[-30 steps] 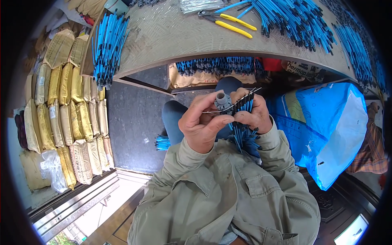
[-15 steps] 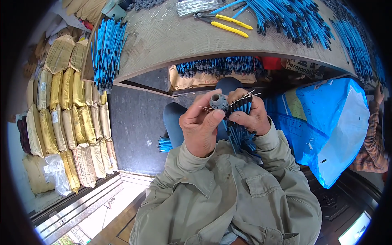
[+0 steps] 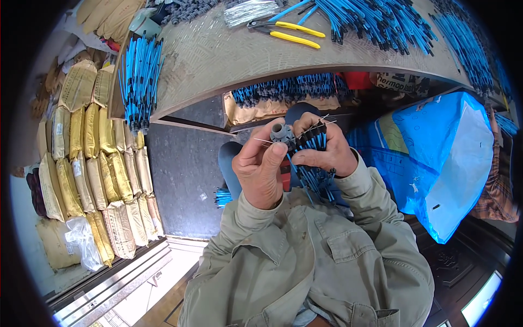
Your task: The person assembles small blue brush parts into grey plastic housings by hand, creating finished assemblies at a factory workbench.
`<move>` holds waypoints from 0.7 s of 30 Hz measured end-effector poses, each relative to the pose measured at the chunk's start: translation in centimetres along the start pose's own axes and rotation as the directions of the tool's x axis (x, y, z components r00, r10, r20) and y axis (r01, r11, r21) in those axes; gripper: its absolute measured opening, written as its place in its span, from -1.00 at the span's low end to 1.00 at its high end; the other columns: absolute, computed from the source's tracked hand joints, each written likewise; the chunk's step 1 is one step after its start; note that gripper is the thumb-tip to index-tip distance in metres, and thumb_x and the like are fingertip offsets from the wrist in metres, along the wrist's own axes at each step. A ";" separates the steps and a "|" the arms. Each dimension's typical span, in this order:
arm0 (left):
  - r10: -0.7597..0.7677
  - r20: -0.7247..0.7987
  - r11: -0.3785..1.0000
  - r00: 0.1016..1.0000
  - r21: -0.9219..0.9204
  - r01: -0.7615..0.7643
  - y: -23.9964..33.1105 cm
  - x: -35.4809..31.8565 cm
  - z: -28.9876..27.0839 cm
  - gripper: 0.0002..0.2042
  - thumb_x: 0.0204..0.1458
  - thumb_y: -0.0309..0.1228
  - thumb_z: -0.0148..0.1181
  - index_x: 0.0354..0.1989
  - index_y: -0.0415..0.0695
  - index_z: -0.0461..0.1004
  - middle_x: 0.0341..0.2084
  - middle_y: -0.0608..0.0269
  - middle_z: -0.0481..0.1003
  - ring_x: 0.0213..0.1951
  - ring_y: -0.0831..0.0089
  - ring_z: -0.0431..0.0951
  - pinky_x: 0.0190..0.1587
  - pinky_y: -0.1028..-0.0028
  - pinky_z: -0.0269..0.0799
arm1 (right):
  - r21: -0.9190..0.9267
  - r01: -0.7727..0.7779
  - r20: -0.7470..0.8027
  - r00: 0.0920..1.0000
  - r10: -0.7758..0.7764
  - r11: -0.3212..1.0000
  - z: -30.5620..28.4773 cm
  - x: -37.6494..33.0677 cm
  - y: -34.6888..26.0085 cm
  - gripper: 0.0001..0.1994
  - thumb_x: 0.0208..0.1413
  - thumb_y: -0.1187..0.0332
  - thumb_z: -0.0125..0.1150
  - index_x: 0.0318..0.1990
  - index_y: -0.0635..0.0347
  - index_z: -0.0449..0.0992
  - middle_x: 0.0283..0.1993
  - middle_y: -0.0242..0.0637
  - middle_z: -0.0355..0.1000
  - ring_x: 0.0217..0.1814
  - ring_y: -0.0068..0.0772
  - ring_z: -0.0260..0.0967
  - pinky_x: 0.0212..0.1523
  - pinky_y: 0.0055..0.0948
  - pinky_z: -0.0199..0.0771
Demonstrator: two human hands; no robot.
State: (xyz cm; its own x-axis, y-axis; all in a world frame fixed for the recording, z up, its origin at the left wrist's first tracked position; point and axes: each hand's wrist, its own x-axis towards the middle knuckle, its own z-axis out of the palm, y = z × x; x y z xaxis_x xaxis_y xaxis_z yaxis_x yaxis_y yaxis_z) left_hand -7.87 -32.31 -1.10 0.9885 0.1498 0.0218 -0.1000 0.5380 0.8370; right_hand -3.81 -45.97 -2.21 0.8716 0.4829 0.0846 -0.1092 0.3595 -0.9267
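Note:
Above my lap, my left hand (image 3: 260,171) pinches a grey ring-shaped plastic hub (image 3: 280,132) between thumb and fingers, its hollow end facing up. My right hand (image 3: 333,152), close against it, grips a row of blue rods with black ends (image 3: 315,140). More of these blue rods hang below both hands in a loose cluster. Thin pale wires poke out past the fingers on both sides. Where the rods meet the hub is partly hidden by my fingers.
On the worktable (image 3: 201,65) lie yellow-handled pliers (image 3: 294,34), silvery wires (image 3: 250,12) and heaps of blue rods (image 3: 376,24). Another rod bundle (image 3: 140,82) overhangs its left edge. A blue bag (image 3: 430,158) stands right; filled sacks (image 3: 90,163) are stacked left. A co-worker's plaid sleeve (image 3: 493,199) shows far right.
Both hands have shifted slightly left in the picture, still together. The rods in my right hand show more fanned out. The table and its contents also sit a little differently as the view moved.

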 end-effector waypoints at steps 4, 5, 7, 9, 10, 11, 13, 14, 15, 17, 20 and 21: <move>0.004 0.021 1.000 1.000 0.006 -0.004 0.2 0.1 -0.2 -0.62 -0.08 -0.44 0.21 -0.09 -0.37 0.36 -0.27 0.20 0.44 -0.22 0.52 0.42 -0.11 0.54 0.31 | 0.098 -0.030 -0.017 0.999 0.032 0.995 0.3 0.1 -0.3 -0.68 -0.17 0.27 0.31 -0.38 0.22 0.29 -0.42 -0.50 0.16 -0.32 -0.64 0.09 -0.24 -0.60 0.11; 0.013 0.045 1.000 0.999 -0.008 -0.013 0.1 0.1 -0.2 -0.62 -0.07 -0.43 0.20 -0.09 -0.37 0.35 -0.26 0.16 0.45 -0.21 0.50 0.42 -0.10 0.52 0.31 | 0.100 -0.029 -0.020 0.999 0.031 0.995 0.3 0.1 -0.1 -0.68 -0.17 0.27 0.31 -0.38 0.22 0.29 -0.42 -0.50 0.16 -0.32 -0.64 0.09 -0.24 -0.60 0.11; 0.033 0.096 0.999 0.995 -0.036 -0.030 0.1 0.3 -0.3 -0.62 -0.05 -0.41 0.17 -0.08 -0.37 0.33 -0.25 0.10 0.46 -0.20 0.47 0.44 -0.08 0.49 0.31 | 0.058 0.069 -0.002 0.998 -0.069 0.996 0.0 0.1 0.6 -0.69 -0.11 0.26 0.25 -0.32 0.27 0.32 -0.41 -0.48 0.19 -0.31 -0.62 0.11 -0.23 -0.59 0.14; 0.018 0.086 0.999 0.996 -0.034 -0.015 0.1 0.2 -0.4 -0.61 -0.04 -0.40 0.17 -0.07 -0.37 0.33 -0.24 0.08 0.45 -0.20 0.45 0.44 -0.07 0.48 0.32 | 0.038 0.116 0.004 0.993 -0.116 0.992 -0.2 0.0 0.7 -0.70 -0.08 0.26 0.22 -0.30 0.29 0.34 -0.40 -0.47 0.21 -0.31 -0.62 0.13 -0.22 -0.59 0.15; 0.006 0.075 0.999 0.997 -0.033 -0.004 0.0 0.2 -0.4 -0.61 -0.04 -0.39 0.16 -0.07 -0.37 0.32 -0.23 0.06 0.45 -0.19 0.43 0.45 -0.06 0.46 0.32 | -0.017 0.066 0.015 0.998 -0.065 0.998 -0.4 -0.2 0.5 -0.68 -0.06 0.26 0.21 -0.25 0.31 0.34 -0.38 -0.46 0.23 -0.30 -0.62 0.14 -0.21 -0.58 0.16; -0.005 0.065 0.999 0.998 -0.032 0.007 0.1 0.3 -0.4 -0.60 -0.04 -0.38 0.16 -0.06 -0.37 0.31 -0.22 0.04 0.45 -0.19 0.41 0.45 -0.06 0.45 0.32 | -0.073 0.015 0.022 1.000 -0.014 0.997 -0.7 -0.3 0.1 -0.67 -0.05 0.26 0.20 -0.21 0.32 0.35 -0.37 -0.45 0.25 -0.29 -0.61 0.15 -0.21 -0.58 0.18; -0.012 0.068 0.998 0.998 -0.054 0.015 0.3 0.4 -0.2 -0.60 -0.04 -0.38 0.16 -0.07 -0.36 0.31 -0.22 0.04 0.45 -0.19 0.40 0.45 -0.06 0.44 0.33 | -0.128 -0.033 0.024 0.999 0.036 0.991 -0.8 -0.3 -0.5 -0.65 -0.04 0.26 0.19 -0.17 0.34 0.36 -0.35 -0.44 0.28 -0.28 -0.61 0.17 -0.20 -0.57 0.19; -0.016 0.068 0.997 0.998 -0.076 0.021 0.5 0.4 0.0 -0.60 -0.04 -0.37 0.16 -0.07 -0.36 0.32 -0.22 0.03 0.45 -0.18 0.39 0.46 -0.05 0.43 0.33 | -0.173 0.018 0.052 0.999 -0.009 0.985 -0.9 -0.1 -0.8 -0.64 -0.03 0.26 0.18 -0.14 0.34 0.36 -0.33 -0.43 0.29 -0.28 -0.61 0.18 -0.20 -0.57 0.20; -0.020 0.067 0.995 0.998 -0.098 0.027 0.6 0.5 0.0 -0.61 -0.04 -0.37 0.17 -0.07 -0.36 0.32 -0.21 0.03 0.44 -0.18 0.38 0.46 -0.05 0.42 0.33 | -0.217 0.069 0.082 0.995 -0.052 0.974 -0.9 0.1 -1.1 -0.63 -0.02 0.26 0.17 -0.11 0.35 0.36 -0.32 -0.43 0.31 -0.27 -0.61 0.18 -0.21 -0.57 0.21; -0.026 0.116 0.992 0.993 -0.117 0.039 0.7 1.2 -0.3 -0.60 -0.05 -0.37 0.17 -0.08 -0.36 0.32 -0.21 0.03 0.44 -0.18 0.38 0.46 -0.06 0.42 0.34 | -0.259 0.122 0.113 0.989 -0.096 0.958 -1.2 0.4 -1.3 -0.61 -0.01 0.26 0.16 -0.09 0.35 0.36 -0.30 -0.42 0.32 -0.27 -0.61 0.19 -0.21 -0.57 0.21; -0.030 0.208 0.986 0.978 -0.156 0.063 0.4 2.4 -0.9 -0.60 -0.05 -0.36 0.17 -0.08 -0.36 0.32 -0.21 0.04 0.44 -0.17 0.37 0.46 -0.06 0.41 0.34 | -0.189 -0.137 0.100 0.982 0.158 0.972 -1.5 0.7 -1.5 -0.60 -0.01 0.21 0.16 -0.09 0.33 0.36 -0.27 -0.40 0.31 -0.23 -0.59 0.19 -0.17 -0.53 0.21; -0.042 0.230 0.987 0.972 -0.143 0.076 0.2 2.6 -1.2 -0.60 -0.05 -0.35 0.18 -0.08 -0.35 0.32 -0.21 0.04 0.44 -0.17 0.37 0.46 -0.06 0.42 0.34 | -0.189 -0.136 0.100 0.982 0.157 0.972 -1.5 0.8 -1.2 -0.60 -0.01 0.21 0.16 -0.09 0.33 0.36 -0.27 -0.40 0.31 -0.23 -0.59 0.19 -0.17 -0.53 0.21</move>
State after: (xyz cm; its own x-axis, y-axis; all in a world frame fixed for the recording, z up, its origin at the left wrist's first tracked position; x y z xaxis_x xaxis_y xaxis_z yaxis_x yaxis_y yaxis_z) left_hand -5.45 -30.85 -1.51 0.9914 -0.0677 0.1122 -0.0397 0.6607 0.7496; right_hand -2.30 -47.25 -1.63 0.7912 0.6110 -0.0259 -0.1346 0.1325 -0.9820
